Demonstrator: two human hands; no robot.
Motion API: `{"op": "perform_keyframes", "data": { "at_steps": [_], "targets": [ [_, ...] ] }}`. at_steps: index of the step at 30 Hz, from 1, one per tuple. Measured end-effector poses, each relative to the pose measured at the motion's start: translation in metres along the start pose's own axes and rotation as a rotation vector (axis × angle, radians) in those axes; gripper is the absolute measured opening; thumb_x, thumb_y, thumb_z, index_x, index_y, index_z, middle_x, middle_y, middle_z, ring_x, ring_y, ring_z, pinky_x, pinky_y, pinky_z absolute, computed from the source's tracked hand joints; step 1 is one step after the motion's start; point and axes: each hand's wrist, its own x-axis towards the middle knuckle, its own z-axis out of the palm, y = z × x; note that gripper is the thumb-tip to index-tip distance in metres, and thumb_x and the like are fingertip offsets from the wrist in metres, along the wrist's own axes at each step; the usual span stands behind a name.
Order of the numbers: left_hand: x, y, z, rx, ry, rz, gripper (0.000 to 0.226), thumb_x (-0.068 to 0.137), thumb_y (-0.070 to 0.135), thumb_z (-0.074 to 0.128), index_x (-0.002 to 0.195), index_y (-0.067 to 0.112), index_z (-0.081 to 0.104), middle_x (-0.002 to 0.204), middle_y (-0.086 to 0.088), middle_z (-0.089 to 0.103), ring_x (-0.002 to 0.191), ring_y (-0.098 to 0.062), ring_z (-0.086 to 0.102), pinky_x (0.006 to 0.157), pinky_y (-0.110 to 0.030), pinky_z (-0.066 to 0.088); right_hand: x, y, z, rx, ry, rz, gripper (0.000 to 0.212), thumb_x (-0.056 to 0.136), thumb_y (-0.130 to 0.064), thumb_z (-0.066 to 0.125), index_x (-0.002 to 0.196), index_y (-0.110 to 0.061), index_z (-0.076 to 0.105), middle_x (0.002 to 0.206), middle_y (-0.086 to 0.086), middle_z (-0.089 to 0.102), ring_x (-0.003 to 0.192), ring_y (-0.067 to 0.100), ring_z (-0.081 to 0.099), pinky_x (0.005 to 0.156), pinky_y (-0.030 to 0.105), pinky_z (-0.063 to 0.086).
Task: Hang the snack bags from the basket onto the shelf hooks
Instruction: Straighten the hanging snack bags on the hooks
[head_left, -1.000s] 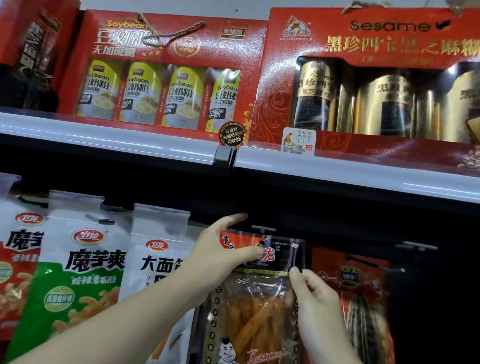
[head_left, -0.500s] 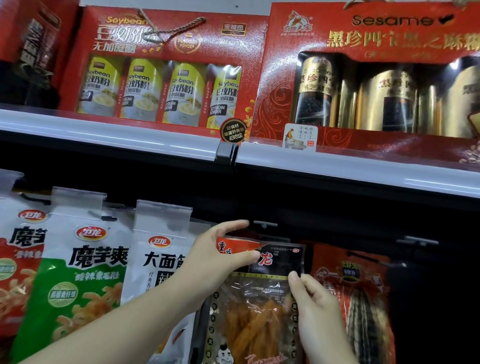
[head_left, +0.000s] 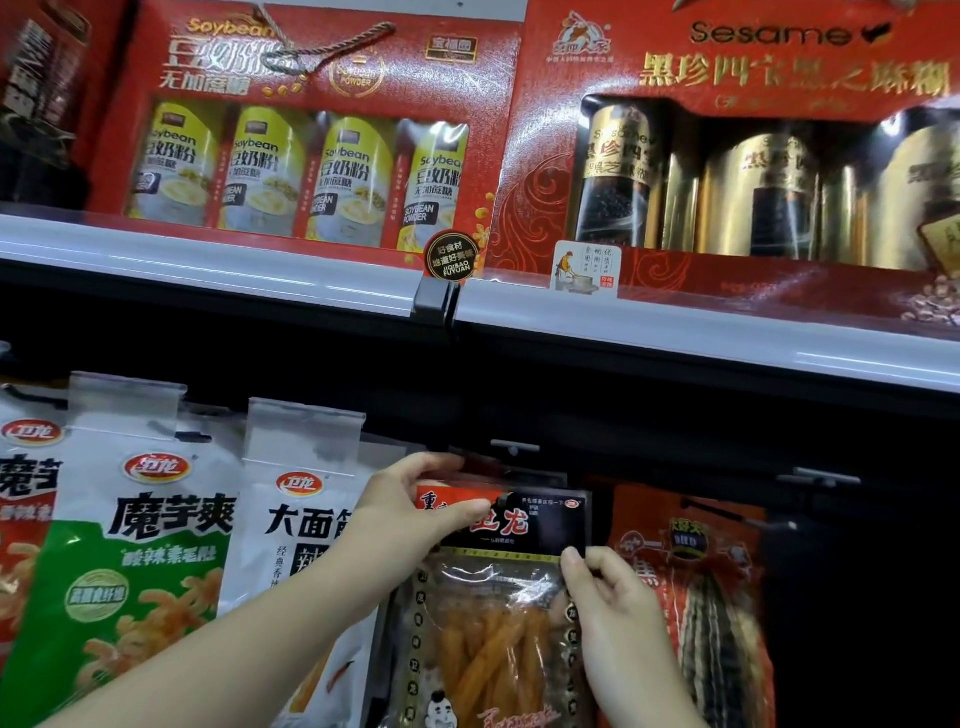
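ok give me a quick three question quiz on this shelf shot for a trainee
1. True or false: both hands hold the clear bag of orange strips.
2. Which bag hangs just right of the clear bag?
A. the green bag
B. the striped red bag
C. the white bag
3. Fill in: the left hand pinches the clear bag at its top ____ corner.

Key
1. True. The left hand pinches the header; the right hand pinches the right edge.
2. B
3. left
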Motion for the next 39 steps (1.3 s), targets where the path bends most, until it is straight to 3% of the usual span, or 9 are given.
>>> {"op": "perform_keyframes", "data": {
  "at_steps": [3, 7, 13, 16, 19, 24, 30, 36, 39],
  "targets": [
    [-0.006, -0.003, -0.003, 0.064, 0.002, 0.048, 0.055, 0.071, 0.031, 0.081, 0.115, 0.042, 0.050, 0.099, 0.017, 0.064, 0.081, 0.010, 0.065, 0.062, -0.016, 0.055, -0.001, 0.000, -0.002, -0.038, -0.005, -0.018, 0.025, 0.096, -0.026, 0.049, 0.080, -0.007, 0.052, 0.059, 0.005, 0.065, 0.035, 0.004, 0.033, 0.039, 0.013, 0.030],
    [-0.022, -0.023, -0.017, 0.145, -0.014, 0.031, 0.059, 0.070, 0.034, 0.079, 0.119, 0.036, 0.045, 0.092, 0.003, 0.069, 0.080, -0.005, 0.069, 0.069, -0.019, 0.056, -0.005, 0.004, -0.008, -0.171, -0.040, -0.051, 0.015, 0.093, -0.031, 0.054, 0.088, -0.018, 0.053, 0.064, 0.001, 0.066, 0.044, 0.002, 0.042, 0.051, 0.015, 0.037],
    [-0.044, -0.036, -0.036, 0.337, -0.160, -0.012, 0.041, 0.061, 0.058, 0.065, 0.091, 0.030, 0.061, 0.073, 0.006, 0.071, 0.063, -0.002, 0.062, 0.065, -0.018, 0.051, -0.011, 0.013, -0.015, -0.359, -0.141, -0.027, 0.020, 0.087, -0.041, 0.061, 0.085, -0.021, 0.059, 0.066, -0.002, 0.058, 0.051, 0.003, 0.044, 0.054, 0.017, 0.037],
    [-0.039, -0.037, -0.039, 0.400, -0.193, -0.018, 0.018, 0.074, 0.042, 0.071, 0.081, 0.027, 0.065, 0.062, 0.005, 0.068, 0.054, 0.001, 0.058, 0.056, -0.012, 0.046, -0.010, 0.012, -0.019, -0.431, -0.168, -0.041, 0.023, 0.087, -0.041, 0.061, 0.080, -0.019, 0.061, 0.064, -0.004, 0.053, 0.053, 0.004, 0.043, 0.054, 0.016, 0.035],
    [-0.031, -0.039, -0.037, 0.493, -0.182, 0.008, 0.018, 0.081, 0.036, 0.070, 0.071, 0.021, 0.067, 0.057, 0.001, 0.063, 0.049, 0.001, 0.053, 0.054, -0.014, 0.046, -0.005, 0.010, -0.016, -0.488, -0.139, -0.044, 0.025, 0.089, -0.037, 0.061, 0.075, -0.016, 0.060, 0.060, -0.001, 0.050, 0.052, 0.008, 0.042, 0.048, 0.015, 0.033],
    [-0.015, -0.048, -0.024, 0.535, -0.105, -0.004, 0.020, 0.083, 0.037, 0.069, 0.073, 0.019, 0.066, 0.056, 0.003, 0.063, 0.043, 0.004, 0.051, 0.047, -0.009, 0.038, 0.012, 0.016, -0.007, -0.505, -0.066, -0.025, 0.028, 0.090, -0.035, 0.060, 0.077, -0.010, 0.061, 0.074, 0.014, 0.068, 0.068, 0.028, 0.066, 0.065, 0.036, 0.051],
    [-0.003, -0.062, -0.015, 0.593, -0.051, 0.022, 0.022, 0.083, 0.039, 0.069, 0.071, 0.023, 0.059, 0.060, 0.005, 0.062, 0.047, -0.001, 0.053, 0.044, -0.008, 0.034, 0.029, 0.027, -0.003, -0.505, -0.033, 0.015, 0.028, 0.090, -0.036, 0.060, 0.077, -0.012, 0.061, 0.063, 0.008, 0.058, 0.057, 0.017, 0.054, 0.053, 0.027, 0.041],
    [-0.012, -0.066, -0.016, 0.698, -0.057, 0.071, 0.022, 0.084, 0.045, 0.064, 0.073, 0.027, 0.058, 0.048, 0.008, 0.055, 0.038, 0.003, 0.046, 0.040, -0.009, 0.029, 0.019, 0.033, -0.002, -0.539, -0.008, -0.016, 0.022, 0.091, -0.038, 0.058, 0.076, -0.021, 0.057, 0.062, -0.001, 0.055, 0.070, 0.029, 0.065, 0.061, 0.037, 0.050],
    [-0.020, -0.062, -0.024, 0.753, -0.058, 0.087, 0.026, 0.085, 0.051, 0.060, 0.077, 0.026, 0.061, 0.057, 0.009, 0.062, 0.051, 0.002, 0.056, 0.048, -0.013, 0.043, 0.010, 0.032, -0.002, -0.622, -0.015, -0.072, 0.024, 0.091, -0.044, 0.055, 0.077, -0.024, 0.054, 0.062, -0.006, 0.054, 0.058, 0.015, 0.057, 0.057, 0.032, 0.048]
  ]
}}
